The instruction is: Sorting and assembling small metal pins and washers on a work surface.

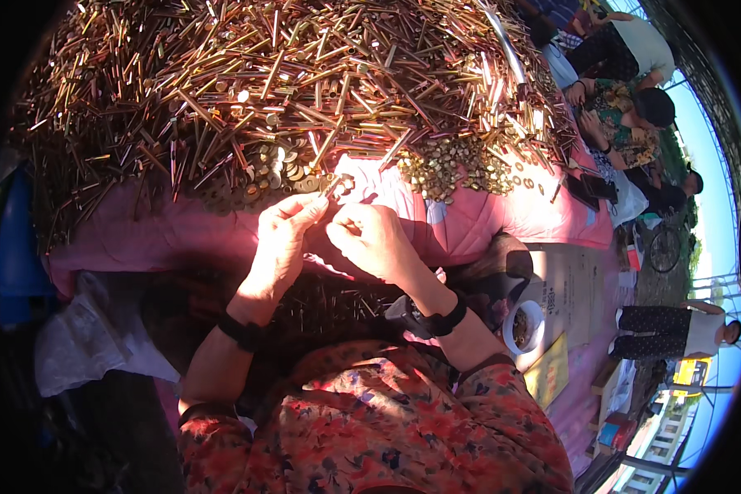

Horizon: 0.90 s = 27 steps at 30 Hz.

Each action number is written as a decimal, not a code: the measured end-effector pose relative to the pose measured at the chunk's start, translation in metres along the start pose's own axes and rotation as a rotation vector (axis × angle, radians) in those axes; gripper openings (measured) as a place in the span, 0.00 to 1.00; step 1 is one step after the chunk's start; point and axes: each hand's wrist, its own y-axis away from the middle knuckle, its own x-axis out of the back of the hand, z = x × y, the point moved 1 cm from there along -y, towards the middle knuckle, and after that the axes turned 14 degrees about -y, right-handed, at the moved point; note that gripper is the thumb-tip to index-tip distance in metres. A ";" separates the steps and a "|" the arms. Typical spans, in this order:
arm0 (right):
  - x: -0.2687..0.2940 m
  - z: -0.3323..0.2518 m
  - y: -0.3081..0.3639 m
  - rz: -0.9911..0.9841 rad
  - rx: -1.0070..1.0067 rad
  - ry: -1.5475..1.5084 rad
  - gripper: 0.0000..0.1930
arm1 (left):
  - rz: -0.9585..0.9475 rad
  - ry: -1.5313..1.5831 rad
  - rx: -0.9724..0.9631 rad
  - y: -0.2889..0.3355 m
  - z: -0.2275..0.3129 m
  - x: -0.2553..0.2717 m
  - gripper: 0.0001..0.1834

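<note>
Left hand (281,235): thumb and index pinched nearly together on a short metal rod (332,186), other fingers curled loosely. Rod tilts up and away from the fingertips, just in front of the washers, over the near edge of the pile. Right hand (369,239): just beside the left, apart from it, fingers curled inward, thumb near index; can't tell if fingertips meet or if anything small is in them. Black wristband on each wrist, left one (241,331) and right one (445,316).

Big heap of brassy bolt-like rods and tubes (263,90), lying every which way, covers most of the work surface. Flat round washers (284,169) at its near edge, just beyond the left hand. Small gold-coloured nuts (449,169) bunched right of the hands, a few loose washers further right. All on a pink quilted cloth (140,230), sunlit in patches.

Clear plastic bag (90,346) hangs lower left; blue object (16,247) at far left, kind unclear. White bowl (524,327) lower right with small pieces inside, on cardboard (568,284). Wearer's red floral shirt (379,420) fills the bottom. Right side: seated person in patterned shirt and dark cap (655,107), another person standing (667,332) further back.
</note>
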 end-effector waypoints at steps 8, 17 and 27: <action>0.016 0.020 -0.033 0.035 0.075 0.370 0.15 | 0.171 -0.190 -0.031 -0.002 0.020 0.013 0.04; 0.013 0.023 -0.029 0.036 0.264 0.416 0.20 | 0.104 -0.219 0.034 -0.002 0.016 0.013 0.08; 0.018 0.010 -0.015 0.058 -0.092 -0.651 0.07 | -0.020 -0.152 0.066 0.000 0.020 0.012 0.08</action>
